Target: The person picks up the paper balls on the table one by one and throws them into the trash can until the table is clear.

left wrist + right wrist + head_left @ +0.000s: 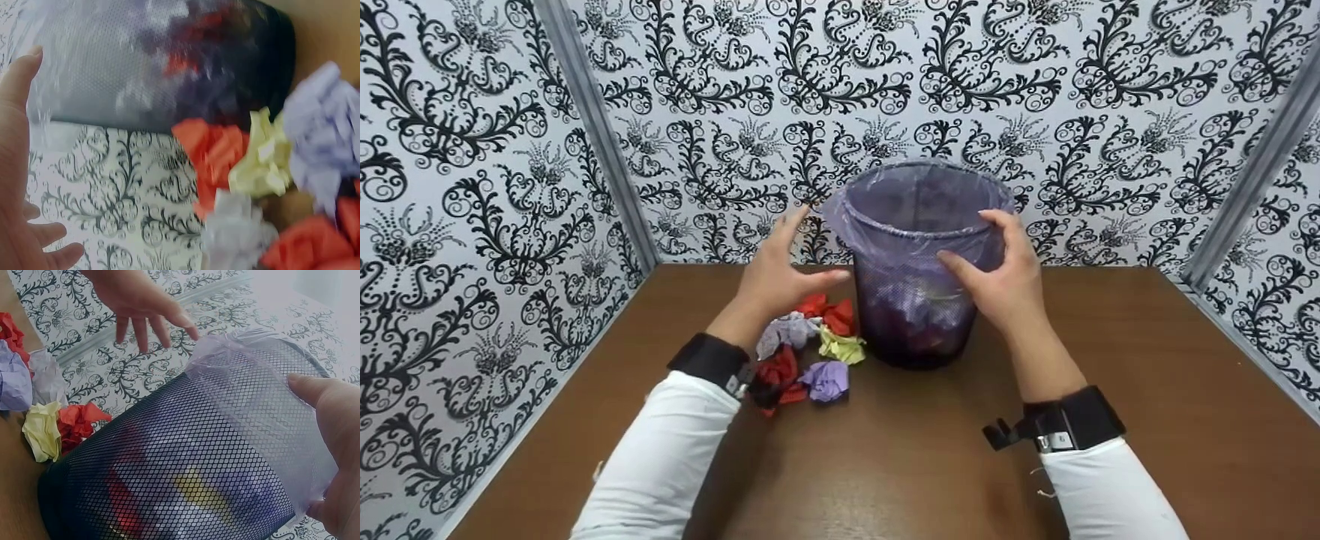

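Observation:
A black mesh wastebasket [915, 315] stands upright on the table, a translucent purple bin liner [877, 240] folded out over its rim. Crumpled paper inside shows through the mesh in both wrist views. My right hand [1012, 277] holds the basket's upper right side over the liner, thumb on the front and a fingertip by the rim. To the left of the basket, my left hand [776, 277] is raised with fingers spread and holds nothing. Below it lie crumpled papers: purple [826, 380], yellow [841, 345], red [838, 318] and pale grey [787, 334].
Another dark red paper ball [777, 373] lies near my left wrist. The brown table [915, 465] meets patterned wall panels [720, 150] at the back and sides. A black strap [1072, 420] with a loose end circles my right wrist.

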`<state>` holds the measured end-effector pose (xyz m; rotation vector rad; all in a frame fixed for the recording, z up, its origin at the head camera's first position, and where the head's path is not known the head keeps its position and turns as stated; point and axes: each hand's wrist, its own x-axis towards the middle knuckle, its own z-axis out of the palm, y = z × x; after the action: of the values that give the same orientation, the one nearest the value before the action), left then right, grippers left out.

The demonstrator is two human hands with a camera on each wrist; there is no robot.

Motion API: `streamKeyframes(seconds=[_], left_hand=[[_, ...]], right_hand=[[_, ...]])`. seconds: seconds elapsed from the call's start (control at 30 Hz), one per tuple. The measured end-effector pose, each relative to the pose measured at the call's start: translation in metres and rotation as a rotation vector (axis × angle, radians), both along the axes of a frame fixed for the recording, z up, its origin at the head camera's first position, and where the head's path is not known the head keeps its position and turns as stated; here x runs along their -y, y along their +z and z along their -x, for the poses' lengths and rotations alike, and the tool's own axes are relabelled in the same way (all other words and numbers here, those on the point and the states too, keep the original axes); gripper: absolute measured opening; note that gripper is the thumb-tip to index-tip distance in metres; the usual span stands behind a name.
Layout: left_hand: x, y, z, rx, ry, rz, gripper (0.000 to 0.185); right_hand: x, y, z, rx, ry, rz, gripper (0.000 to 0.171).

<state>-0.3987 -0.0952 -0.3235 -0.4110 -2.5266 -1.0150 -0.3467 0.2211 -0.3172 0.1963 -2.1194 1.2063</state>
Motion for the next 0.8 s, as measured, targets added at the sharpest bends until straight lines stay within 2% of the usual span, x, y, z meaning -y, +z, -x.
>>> streamKeyframes(seconds=[0.2, 0.47, 0.67, 0.8], left_hand=[[0.031, -0.013, 0.001, 0.068, 0.013, 0.069, 0.109], [0.075, -0.039, 0.000, 0.204, -0.004, 0.155, 0.096], [0.086, -0.059, 0.002, 0.346, -0.047, 0.213, 0.087], [0.085, -0.073, 0.005, 0.386, -0.093, 0.253, 0.081]], right_hand=[[-0.002, 0.001, -0.001, 0.013, -0.007, 0.001, 0.084], [0.002, 0.001, -0.003, 0.005, 0.000, -0.003, 0.082], [0.003, 0.001, -0.002, -0.004, 0.000, -0.004, 0.081], [0.000, -0.001, -0.001, 0.004, -0.013, -0.017, 0.081]])
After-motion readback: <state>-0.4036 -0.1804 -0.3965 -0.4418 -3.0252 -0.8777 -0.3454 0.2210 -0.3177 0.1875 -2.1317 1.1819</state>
